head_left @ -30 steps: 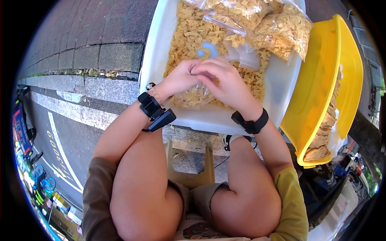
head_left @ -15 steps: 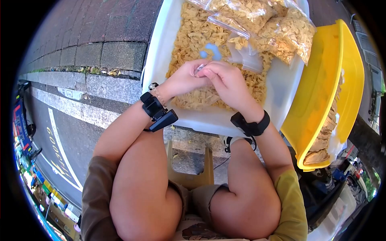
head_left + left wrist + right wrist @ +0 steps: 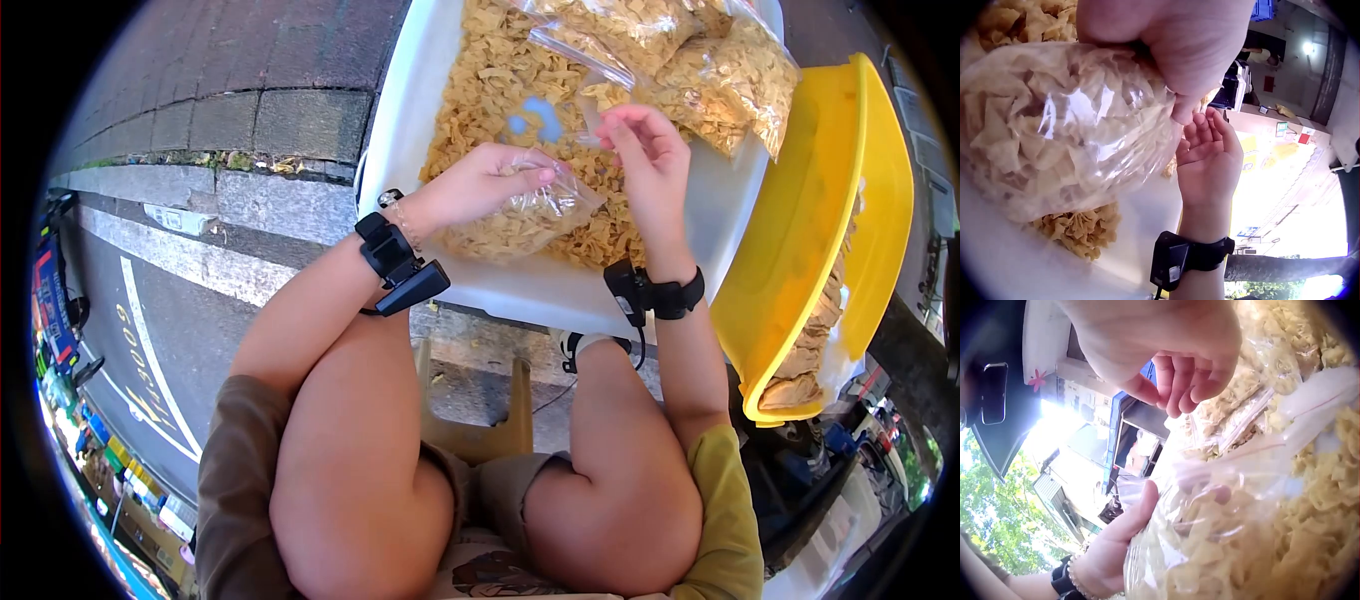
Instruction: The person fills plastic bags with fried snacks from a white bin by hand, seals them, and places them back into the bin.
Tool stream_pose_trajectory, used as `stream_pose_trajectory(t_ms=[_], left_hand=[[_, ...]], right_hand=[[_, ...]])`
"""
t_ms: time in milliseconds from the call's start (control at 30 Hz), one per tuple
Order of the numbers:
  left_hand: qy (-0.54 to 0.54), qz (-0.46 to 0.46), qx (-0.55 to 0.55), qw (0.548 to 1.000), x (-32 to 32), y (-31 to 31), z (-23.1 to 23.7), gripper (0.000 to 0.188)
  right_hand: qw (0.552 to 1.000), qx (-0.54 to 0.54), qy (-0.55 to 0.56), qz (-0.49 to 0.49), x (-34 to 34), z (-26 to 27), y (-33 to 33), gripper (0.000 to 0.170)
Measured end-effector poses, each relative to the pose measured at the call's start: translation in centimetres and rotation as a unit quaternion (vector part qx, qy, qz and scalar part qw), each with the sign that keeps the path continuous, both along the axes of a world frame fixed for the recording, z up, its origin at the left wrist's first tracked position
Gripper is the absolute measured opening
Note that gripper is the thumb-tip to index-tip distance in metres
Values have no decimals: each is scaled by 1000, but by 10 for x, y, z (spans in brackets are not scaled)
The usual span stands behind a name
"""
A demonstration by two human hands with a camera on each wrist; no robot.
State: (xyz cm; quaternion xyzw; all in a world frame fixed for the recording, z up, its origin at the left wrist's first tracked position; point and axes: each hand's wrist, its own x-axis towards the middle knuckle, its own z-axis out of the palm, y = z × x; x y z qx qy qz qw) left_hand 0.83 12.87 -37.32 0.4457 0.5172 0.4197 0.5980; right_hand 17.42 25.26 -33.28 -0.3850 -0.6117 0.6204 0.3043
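Observation:
My left hand (image 3: pixel 478 188) pinches the top of a clear plastic bag (image 3: pixel 520 222) between thumb and fingers. Pale yellow, crinkled dried flakes fill the bag, seen large in the left wrist view, where the bag (image 3: pixel 1066 131) bulges below the hand. Its upper edge stands out slack to the right. Away from the bag, my right hand (image 3: pixel 655 160) is raised with loosely bent fingers and nothing visible in them. In the head view its fingertips overlap an empty-looking clear zip bag lying on loose flakes (image 3: pixel 490 100) in a white tub (image 3: pixel 400 110).
Several filled bags (image 3: pixel 720 90) are piled at the tub's far right. Light blue patches (image 3: pixel 540 118) show among the flakes. Right of the tub stands a yellow bin (image 3: pixel 790 230) holding brown folded pieces (image 3: pixel 800 360). A stone kerb (image 3: pixel 270 215) runs along the left.
My hands were together at the top of the bag; my right hand has parted from it, moving right and up. My left hand keeps its hold, and the bag shows more fully.

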Motion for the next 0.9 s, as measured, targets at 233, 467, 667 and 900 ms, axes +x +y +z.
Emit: stream_pose_trajectory(t_ms=[233, 467, 667, 900], left_hand=[[14, -35, -35, 999, -5, 0, 2, 25], [21, 13, 2, 1000, 0, -5, -16, 16], [2, -19, -6, 1000, -2, -3, 2, 16], [-8, -30, -27, 999, -3, -2, 6, 23]], right_hand=[[935, 289, -37, 203, -11, 13, -10, 15], [898, 361, -57, 243, -20, 15, -23, 10], [882, 400, -54, 244, -21, 16, -23, 8], [917, 320, -51, 231, -19, 18, -29, 10]])
